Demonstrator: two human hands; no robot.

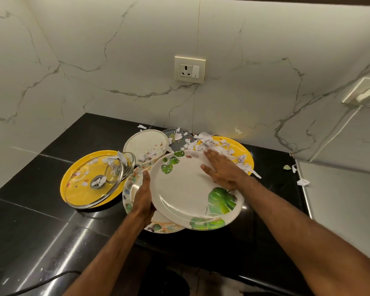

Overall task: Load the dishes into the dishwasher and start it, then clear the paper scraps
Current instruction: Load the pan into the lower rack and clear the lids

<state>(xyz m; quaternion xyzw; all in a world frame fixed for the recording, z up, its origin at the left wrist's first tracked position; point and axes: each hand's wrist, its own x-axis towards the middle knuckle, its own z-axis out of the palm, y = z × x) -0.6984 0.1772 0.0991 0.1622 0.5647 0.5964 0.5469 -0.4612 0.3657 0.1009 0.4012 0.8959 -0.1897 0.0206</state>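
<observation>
The left grip [144, 195] curled round the rim of the leaf plate [186, 193], tilted above the bench [41, 221], while the right grip [220, 169] lay flat-fingered on its face (paper scraps [212, 144] heaped just beyond), so loading seemed barely begun, next needing a steady carry to the dishwasher.

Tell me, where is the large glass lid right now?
In the head view, the large glass lid lies on the yellow plate at the left of the black counter, beside the left hand.
</observation>
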